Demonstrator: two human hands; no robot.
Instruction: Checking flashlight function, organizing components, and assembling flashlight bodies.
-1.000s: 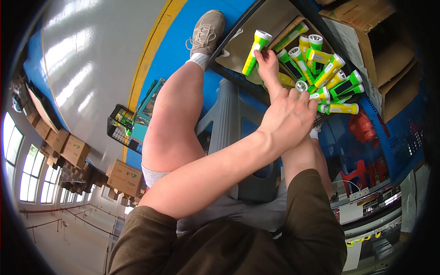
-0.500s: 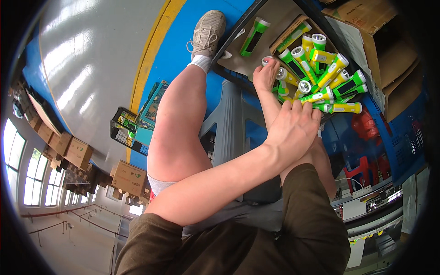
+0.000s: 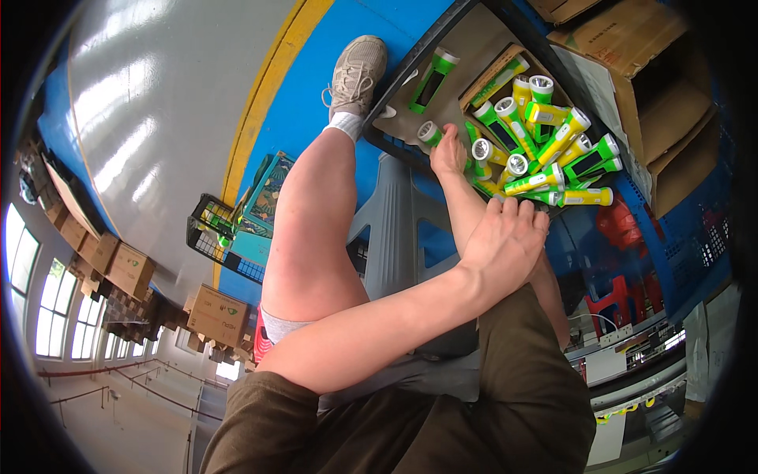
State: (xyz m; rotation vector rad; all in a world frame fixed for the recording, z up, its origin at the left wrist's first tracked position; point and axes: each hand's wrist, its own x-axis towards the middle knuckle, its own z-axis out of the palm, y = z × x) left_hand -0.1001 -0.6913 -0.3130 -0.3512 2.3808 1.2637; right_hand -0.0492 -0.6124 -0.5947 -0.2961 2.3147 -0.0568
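Observation:
My arms cross, the left forearm over the right. My right hand (image 3: 448, 155) grips a green flashlight (image 3: 429, 133) with a white head, over the left part of the black crate (image 3: 392, 85). Its fingers partly hide the flashlight's body. My left hand (image 3: 507, 241) is closed, back upward and fingers curled, just nearer me than the heap of flashlights; whatever is under the fingers is hidden. The yellow and green flashlights (image 3: 564, 136) lie jumbled at the crate's right, several in or over a cardboard box (image 3: 472, 88). One green flashlight (image 3: 433, 81) lies apart on the crate's grey lining.
A grey plastic stool (image 3: 392, 229) stands between my legs and the crate. Opened cardboard boxes (image 3: 632, 39) and a blue perforated crate (image 3: 679, 253) flank the right. A small black basket (image 3: 213, 237) stands beyond my left leg (image 3: 316, 237), near stacked cartons (image 3: 217, 312).
My right hand has shifted left with the flashlight, away from the heap. My left hand stays curled and sits slightly farther from the flashlights. The view has shifted a little.

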